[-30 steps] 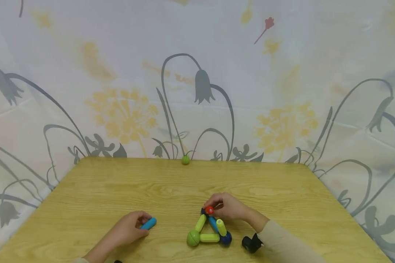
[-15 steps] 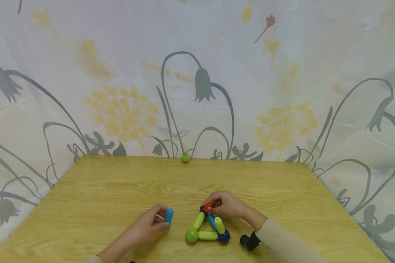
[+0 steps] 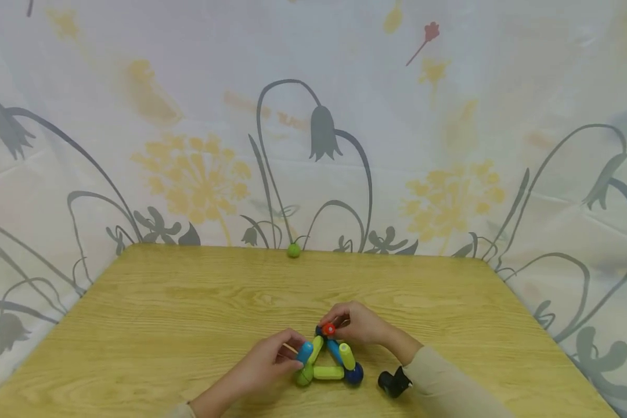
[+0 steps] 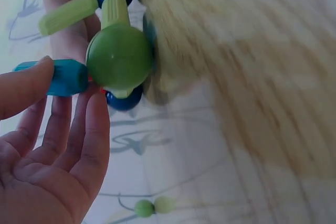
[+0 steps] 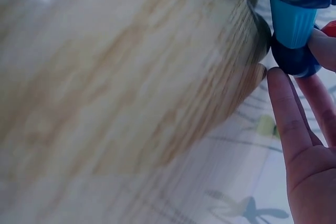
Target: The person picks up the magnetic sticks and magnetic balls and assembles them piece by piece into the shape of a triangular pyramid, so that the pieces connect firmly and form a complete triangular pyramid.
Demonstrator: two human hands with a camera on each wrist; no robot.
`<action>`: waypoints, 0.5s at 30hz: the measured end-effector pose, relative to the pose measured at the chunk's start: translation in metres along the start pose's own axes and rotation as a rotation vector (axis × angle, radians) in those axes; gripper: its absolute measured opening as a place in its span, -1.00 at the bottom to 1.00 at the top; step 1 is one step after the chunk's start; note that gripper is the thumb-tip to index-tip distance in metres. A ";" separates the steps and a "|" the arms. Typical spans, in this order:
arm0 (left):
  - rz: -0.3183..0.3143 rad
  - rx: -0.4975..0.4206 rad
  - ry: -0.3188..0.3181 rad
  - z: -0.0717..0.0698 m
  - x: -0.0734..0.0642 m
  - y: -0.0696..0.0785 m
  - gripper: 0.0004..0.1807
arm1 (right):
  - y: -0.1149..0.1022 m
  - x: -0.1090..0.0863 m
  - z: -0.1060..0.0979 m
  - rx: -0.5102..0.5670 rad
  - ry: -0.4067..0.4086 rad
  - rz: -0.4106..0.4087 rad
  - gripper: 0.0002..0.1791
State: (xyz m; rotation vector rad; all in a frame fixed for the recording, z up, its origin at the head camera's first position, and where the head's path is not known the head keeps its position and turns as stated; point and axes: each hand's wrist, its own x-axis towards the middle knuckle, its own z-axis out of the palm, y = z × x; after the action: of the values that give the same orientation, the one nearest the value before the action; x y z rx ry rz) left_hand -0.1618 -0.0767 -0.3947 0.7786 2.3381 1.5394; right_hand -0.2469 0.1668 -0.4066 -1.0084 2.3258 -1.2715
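Note:
A triangle of magnetic rods and balls lies on the table. My left hand [image 3: 269,360] pinches a blue rod [image 3: 305,352] between thumb and fingers. In the left wrist view the rod's end is right at the green ball [image 4: 119,56] at the near left corner. My right hand [image 3: 363,325] holds the far dark blue ball [image 5: 294,61], thumb near the red rod [image 3: 328,329] standing there. A yellow-green rod [image 3: 347,356] rises from the near right dark blue ball [image 3: 353,374]. Yellow-green rods and another blue rod [image 5: 293,22] form the triangle's sides.
A small black piece [image 3: 393,383] lies right of the triangle, beside the right sleeve [image 3: 439,377]. A green ball [image 3: 294,250] sits at the wooden table's [image 3: 188,290] back edge, against a flower-patterned curtain [image 3: 313,174].
My left hand has carried the blue rod rightward and tilted it up, bringing it to the green corner ball. The right hand has stayed at the far corner.

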 end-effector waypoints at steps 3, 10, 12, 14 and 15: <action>0.014 0.016 -0.011 0.005 0.003 0.001 -0.77 | 0.000 0.001 0.000 0.005 -0.012 0.005 -0.78; 0.013 0.031 -0.008 0.009 0.008 0.003 -0.76 | -0.003 0.004 0.001 -0.002 -0.014 -0.003 -0.79; 0.017 0.038 -0.011 0.010 0.009 0.003 -0.76 | -0.004 0.005 0.001 -0.001 -0.017 -0.012 -0.79; 0.015 0.039 -0.022 0.011 0.010 0.003 -0.76 | -0.004 0.006 0.002 0.003 -0.027 -0.023 -0.79; 0.003 0.033 -0.030 0.011 0.010 0.003 -0.76 | -0.004 0.007 0.003 0.006 -0.031 -0.026 -0.79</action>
State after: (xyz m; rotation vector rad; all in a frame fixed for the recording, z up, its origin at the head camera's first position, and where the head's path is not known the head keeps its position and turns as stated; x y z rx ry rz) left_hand -0.1638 -0.0617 -0.3954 0.8069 2.3472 1.4840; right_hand -0.2485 0.1586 -0.4047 -1.0526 2.2913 -1.2625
